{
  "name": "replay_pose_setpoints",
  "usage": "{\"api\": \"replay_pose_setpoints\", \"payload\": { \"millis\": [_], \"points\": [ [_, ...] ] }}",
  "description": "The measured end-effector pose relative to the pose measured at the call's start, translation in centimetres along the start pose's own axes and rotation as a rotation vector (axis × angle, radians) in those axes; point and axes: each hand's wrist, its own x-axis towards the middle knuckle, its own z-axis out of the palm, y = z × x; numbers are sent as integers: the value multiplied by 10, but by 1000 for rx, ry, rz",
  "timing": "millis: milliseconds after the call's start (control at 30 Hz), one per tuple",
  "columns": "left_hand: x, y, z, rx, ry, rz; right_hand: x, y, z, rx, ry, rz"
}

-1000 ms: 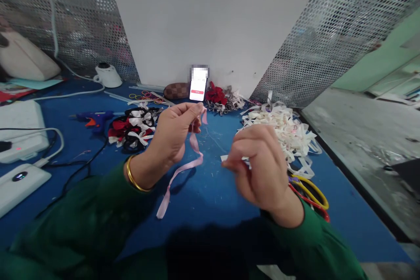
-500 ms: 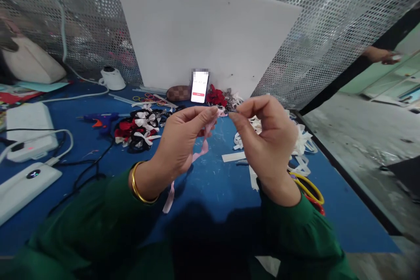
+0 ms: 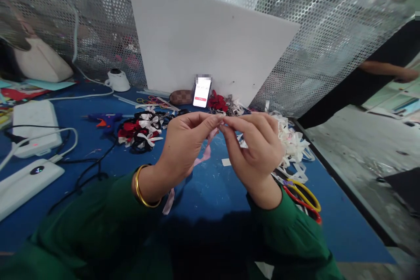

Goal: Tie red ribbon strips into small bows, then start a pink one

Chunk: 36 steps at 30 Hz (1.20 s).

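My left hand [image 3: 182, 145], with a gold bangle at its wrist, pinches a pink ribbon [image 3: 205, 154] between thumb and forefinger. The ribbon's slack passes behind this hand, and its tail shows again below the wrist. Fingertip to fingertip with it, my right hand [image 3: 257, 155] is closed in a pinch at the top of the ribbon. What lies between its fingers is hidden. Both hands are held above the blue table [image 3: 210, 197].
Black, red and white ribbon pieces [image 3: 141, 130] lie left, beside a blue glue gun [image 3: 105, 120]. A lit phone [image 3: 201, 92] leans at the back. White ribbons [image 3: 292, 142] and red-and-yellow-handled scissors [image 3: 303, 199] lie right. A person's arm [image 3: 387, 69] shows beyond the partition.
My right hand has come left, closing the gap to my left fingertips; the small dark piece at its fingertips is now out of sight. The left hand keeps its pinch on the ribbon.
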Motion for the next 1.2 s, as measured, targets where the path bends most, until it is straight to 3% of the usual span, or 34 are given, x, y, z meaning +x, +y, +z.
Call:
{"api": "replay_pose_setpoints", "payload": {
  "millis": [333,400,533,600,867,1067,1200],
  "points": [
    [-1,-6,-3,240,1,167,-1,-2,1,-181,23,-134],
    [-1,-4,-2,269,-4,158,2,-2,0,-79,23,-26],
    [-1,-2,-1,271,-11,91,10,-1,-7,204,-54,325],
    [0,-3,-1,265,-3,73,12,1,-11,262,-95,382],
    [-1,-4,-2,208,-19,29,9,3,-9,101,-148,139],
    [0,-4,-1,116,-64,-32,10,4,-10,113,-131,176],
    [1,-3,0,105,-47,-34,12,4,-13,174,-185,251]
  ]
}}
